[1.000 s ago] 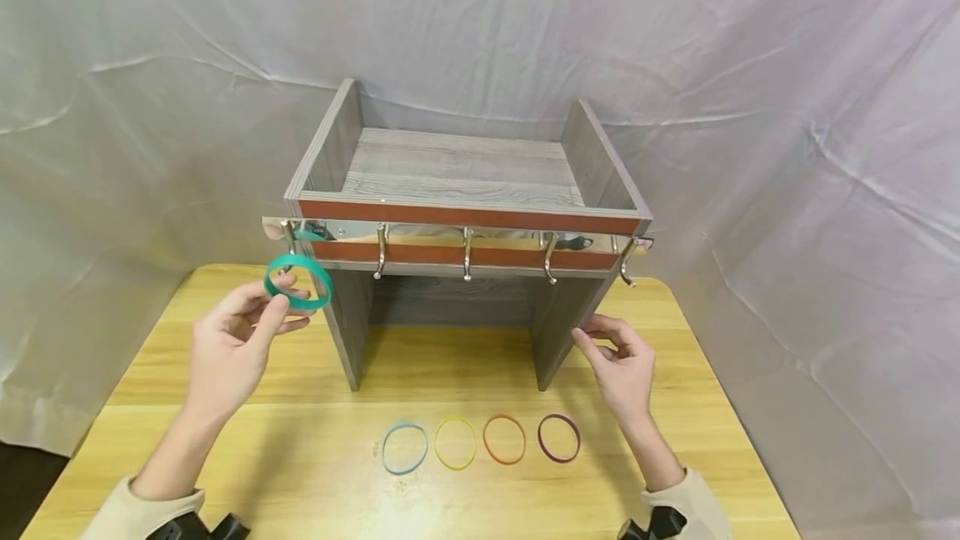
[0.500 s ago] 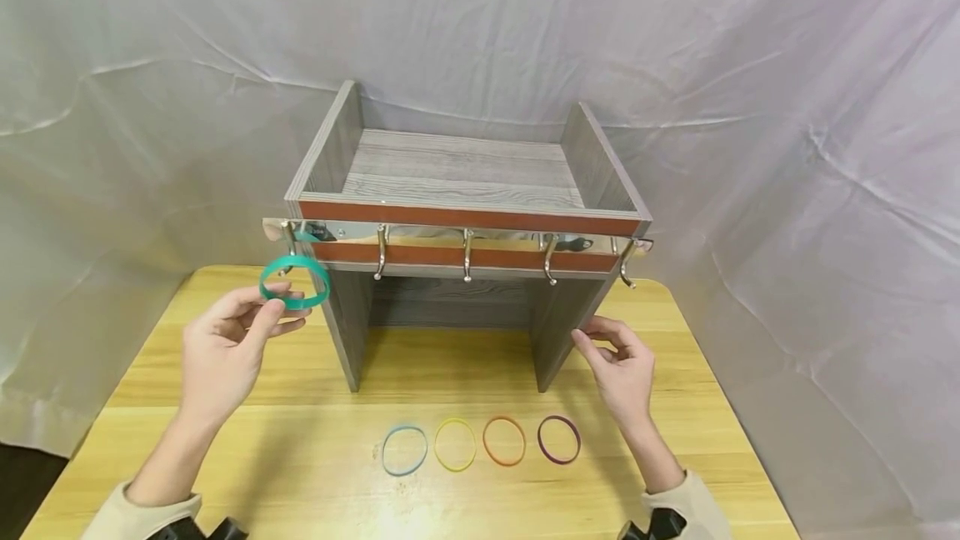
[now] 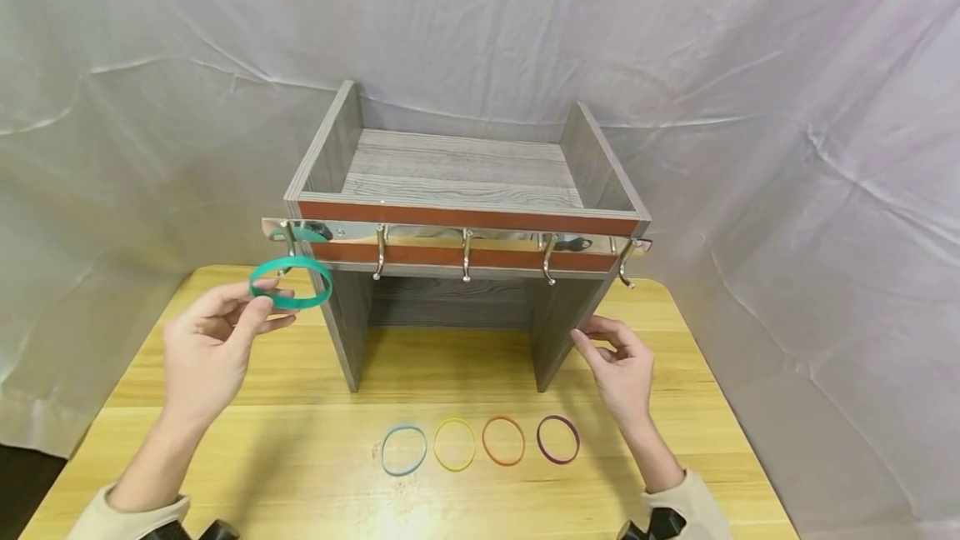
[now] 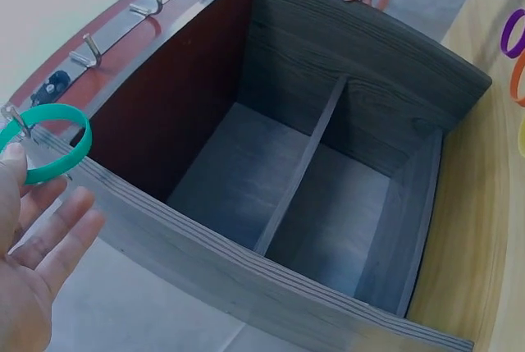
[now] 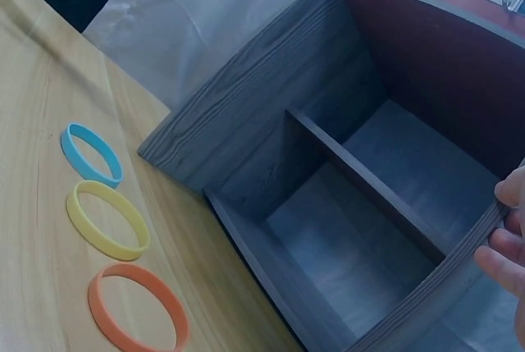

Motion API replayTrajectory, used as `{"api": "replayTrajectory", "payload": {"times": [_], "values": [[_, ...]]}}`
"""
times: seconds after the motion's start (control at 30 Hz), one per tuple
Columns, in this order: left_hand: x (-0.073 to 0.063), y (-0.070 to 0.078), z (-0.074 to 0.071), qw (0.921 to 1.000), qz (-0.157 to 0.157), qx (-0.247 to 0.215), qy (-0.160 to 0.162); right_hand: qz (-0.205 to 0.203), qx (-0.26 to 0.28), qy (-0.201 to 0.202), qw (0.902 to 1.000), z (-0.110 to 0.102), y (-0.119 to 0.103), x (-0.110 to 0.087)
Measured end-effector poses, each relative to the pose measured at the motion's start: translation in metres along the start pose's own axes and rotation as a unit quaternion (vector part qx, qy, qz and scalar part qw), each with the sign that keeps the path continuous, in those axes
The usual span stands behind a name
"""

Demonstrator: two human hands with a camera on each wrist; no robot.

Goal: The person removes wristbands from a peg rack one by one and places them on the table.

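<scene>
Under everything lies the wooden counter point(image 3: 225, 432), and on it, just to the right of the left hand's grip, stands the grey shelf unit point(image 3: 465, 182) with its open front toward the person. Across the top front edge of the shelf unit runs a shiny hook rail point(image 3: 457, 233) with five hooks hanging down; the leftmost hook point(image 3: 288, 240) sits just above and slightly behind the grip.

The left hand point(image 3: 206, 348) pinches the green wristband point(image 3: 291, 282) between thumb and forefinger at its near left edge, the other fingers loosely spread below. The band is held nearly flat, its opening facing up and a little toward the person, so it shows as a wide ellipse whose long axis runs left to right. Its far rim is close under the tip of the leftmost hook; whether the two touch cannot be told from the head view. In the left wrist view the same green wristband point(image 4: 51, 143) sits close against that hook.

The right hand point(image 3: 618, 365), well to the right of the grip, rests with lightly bent fingers against the shelf unit's right side panel.

Down and to the right of the grip, four more bands lie flat in a row on the counter: blue band point(image 3: 404, 449), yellow band point(image 3: 454, 444), orange band point(image 3: 504, 440), purple band point(image 3: 558, 439).
</scene>
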State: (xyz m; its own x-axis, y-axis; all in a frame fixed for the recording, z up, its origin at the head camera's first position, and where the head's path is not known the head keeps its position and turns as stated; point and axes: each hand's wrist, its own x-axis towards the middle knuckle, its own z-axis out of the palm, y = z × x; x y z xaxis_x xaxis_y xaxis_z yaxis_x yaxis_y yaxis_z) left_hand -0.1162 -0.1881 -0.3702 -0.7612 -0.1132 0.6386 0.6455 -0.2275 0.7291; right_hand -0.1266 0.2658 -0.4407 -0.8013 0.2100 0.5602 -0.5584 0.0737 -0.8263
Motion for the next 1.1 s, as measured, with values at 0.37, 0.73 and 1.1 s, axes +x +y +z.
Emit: {"api": "replayTrajectory", "payload": {"times": [0.37, 0.73, 1.1], "values": [[0.004, 0.012, 0.002, 0.9993, 0.022, -0.028, 0.005, 0.006, 0.005, -0.001, 1.0000, 0.000, -0.001, -0.001], [-0.006, 0.022, -0.002, 0.9973, 0.055, -0.049, -0.005, 0.008, -0.004, -0.002, 1.0000, 0.000, -0.001, -0.001], [-0.034, 0.015, -0.012, 0.9992, 0.007, -0.032, -0.022, 0.023, -0.026, 0.007, 0.9994, 0.001, -0.003, 0.000]]}}
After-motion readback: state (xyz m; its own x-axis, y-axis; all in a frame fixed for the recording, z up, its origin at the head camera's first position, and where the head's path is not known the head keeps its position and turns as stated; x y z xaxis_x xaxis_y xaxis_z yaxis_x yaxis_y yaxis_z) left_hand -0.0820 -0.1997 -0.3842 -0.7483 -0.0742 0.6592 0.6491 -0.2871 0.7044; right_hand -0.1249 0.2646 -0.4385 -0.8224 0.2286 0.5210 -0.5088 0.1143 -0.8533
